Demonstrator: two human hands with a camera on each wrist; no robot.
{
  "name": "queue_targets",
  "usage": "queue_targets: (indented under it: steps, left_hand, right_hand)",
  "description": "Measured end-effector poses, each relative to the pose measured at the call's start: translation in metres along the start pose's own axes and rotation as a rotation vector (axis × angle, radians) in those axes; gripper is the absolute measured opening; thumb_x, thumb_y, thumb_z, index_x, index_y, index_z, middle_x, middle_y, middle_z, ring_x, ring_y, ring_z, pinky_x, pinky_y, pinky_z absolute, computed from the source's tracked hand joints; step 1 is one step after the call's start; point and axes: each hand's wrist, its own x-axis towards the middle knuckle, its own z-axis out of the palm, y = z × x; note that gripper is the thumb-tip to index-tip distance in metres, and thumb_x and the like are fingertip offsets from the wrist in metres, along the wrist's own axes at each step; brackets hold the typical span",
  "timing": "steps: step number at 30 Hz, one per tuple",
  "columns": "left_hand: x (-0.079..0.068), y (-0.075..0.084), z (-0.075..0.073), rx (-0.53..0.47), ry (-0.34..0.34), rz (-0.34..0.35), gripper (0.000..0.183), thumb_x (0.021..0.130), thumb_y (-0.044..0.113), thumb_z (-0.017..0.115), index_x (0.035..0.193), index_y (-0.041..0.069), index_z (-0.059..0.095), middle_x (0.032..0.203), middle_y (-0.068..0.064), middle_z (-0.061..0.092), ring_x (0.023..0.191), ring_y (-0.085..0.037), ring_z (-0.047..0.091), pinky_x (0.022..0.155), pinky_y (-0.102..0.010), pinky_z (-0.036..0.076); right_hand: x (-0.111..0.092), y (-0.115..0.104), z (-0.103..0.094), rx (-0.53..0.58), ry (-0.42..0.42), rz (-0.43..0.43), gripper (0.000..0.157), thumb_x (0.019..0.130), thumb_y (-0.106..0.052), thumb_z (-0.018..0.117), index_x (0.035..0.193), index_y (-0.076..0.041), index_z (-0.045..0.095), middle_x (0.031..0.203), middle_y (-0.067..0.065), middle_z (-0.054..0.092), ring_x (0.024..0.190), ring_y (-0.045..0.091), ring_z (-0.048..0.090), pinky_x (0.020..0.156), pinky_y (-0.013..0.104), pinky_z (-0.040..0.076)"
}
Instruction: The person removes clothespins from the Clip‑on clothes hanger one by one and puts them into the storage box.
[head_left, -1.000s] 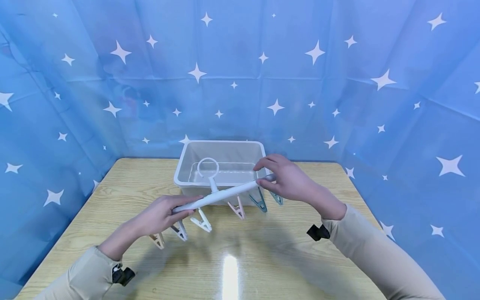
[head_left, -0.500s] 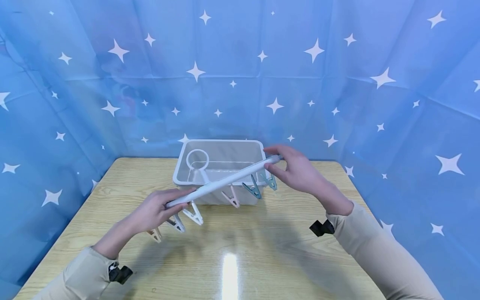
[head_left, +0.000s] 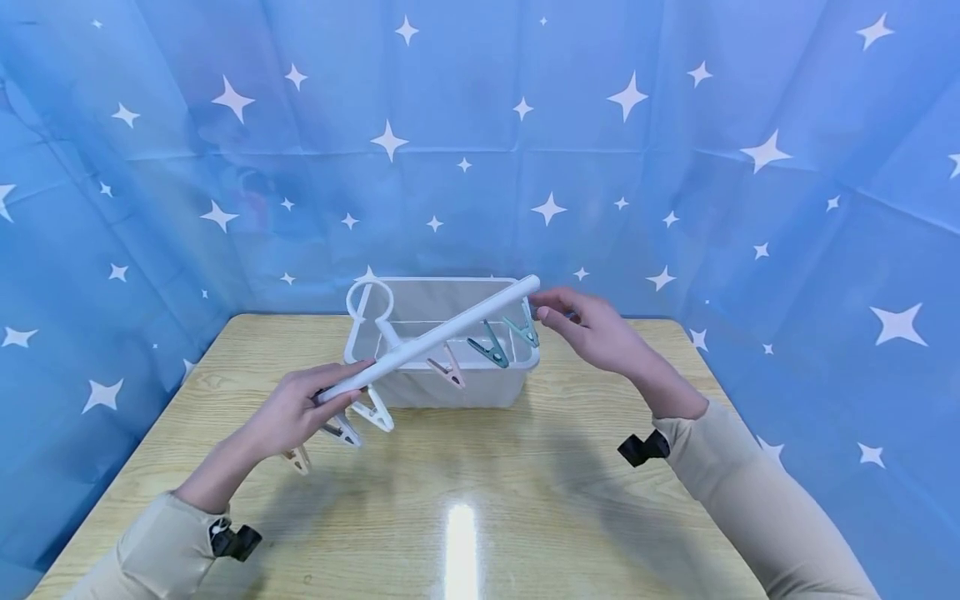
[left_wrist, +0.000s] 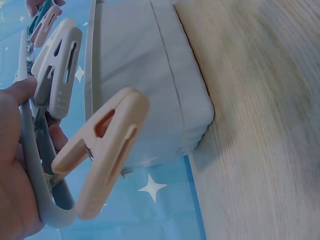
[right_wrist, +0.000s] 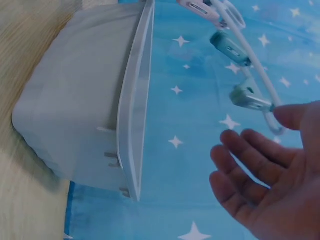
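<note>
A white clip hanger [head_left: 431, 337] with a ring-shaped hook tilts over the basket's front, its right end higher. My left hand [head_left: 288, 412] grips its lower left end between thumb and fingers. Clips hang from the bar: a peach clip [left_wrist: 107, 150], a grey clip [left_wrist: 62, 70], a white clip [head_left: 375, 410], a pink clip [head_left: 448, 367] and two teal clips [head_left: 490, 346]. At the raised end is my right hand [head_left: 600, 333], its fingers loosely bent around nothing. Its thumb lies close to the bar end in the right wrist view; contact is hard to tell.
A light grey plastic basket [head_left: 450, 390] stands upright near the back of the wooden table [head_left: 600, 500]. Behind and on both sides hangs a blue curtain [head_left: 480, 83] with white stars. Black wrist devices sit at both cuffs.
The hanger has risen and shifted left, its right end tilting further up. My left hand moved slightly left and up with it. My right hand's fingers came off the bar's end.
</note>
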Motion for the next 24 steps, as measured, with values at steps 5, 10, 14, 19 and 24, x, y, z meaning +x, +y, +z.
queue_targets:
  steps: [5,10,14,19,24]
  left_hand:
    - [0.001,0.002,-0.003,-0.001,0.009,0.005,0.051,0.095,0.012,0.068,0.143,0.025,0.057,0.113,-0.001,0.071,0.059,0.000,0.047,0.054,-0.022,0.045]
    - [0.000,0.001,-0.005,0.007,0.024,0.012,0.052,0.094,0.011,0.069,0.143,0.025,0.057,0.114,-0.002,0.071,0.058,0.000,0.043,0.054,-0.021,0.043]
    - [0.000,0.000,-0.005,-0.006,0.035,0.013,0.053,0.094,0.009,0.069,0.143,0.024,0.057,0.111,-0.001,0.071,0.058,0.000,0.043,0.054,-0.021,0.043]
    - [-0.002,0.000,-0.007,-0.026,0.044,0.009,0.053,0.093,0.008,0.070,0.142,0.024,0.058,0.116,-0.002,0.071,0.060,-0.001,0.046,0.054,-0.022,0.044]
    - [-0.003,-0.001,-0.009,-0.039,0.044,0.001,0.053,0.093,0.006,0.070,0.142,0.022,0.059,0.118,-0.003,0.071,0.062,-0.001,0.048,0.054,-0.022,0.045]
  right_hand:
    - [0.006,0.002,0.004,0.130,-0.066,0.008,0.042,0.109,-0.036,0.039,0.138,-0.012,0.056,0.123,0.010,0.065,0.115,0.029,0.062,0.095,0.046,0.052]
    - [0.011,0.000,0.008,0.263,-0.113,0.016,0.046,0.110,-0.037,0.036,0.140,-0.008,0.056,0.122,0.013,0.063,0.112,0.027,0.058,0.095,0.046,0.050]
    - [0.015,-0.003,0.011,0.393,-0.151,0.009,0.048,0.110,-0.037,0.036,0.140,-0.006,0.055,0.122,0.014,0.063,0.112,0.027,0.058,0.095,0.041,0.052]
    - [0.018,-0.008,0.015,0.638,-0.261,0.021,0.050,0.110,-0.035,0.036,0.139,0.003,0.051,0.115,0.010,0.066,0.109,0.023,0.061,0.091,0.033,0.051]
    - [0.022,-0.012,0.017,0.838,-0.349,0.049,0.050,0.110,-0.035,0.034,0.134,0.005,0.052,0.104,0.005,0.066,0.099,0.018,0.061,0.086,0.033,0.050]
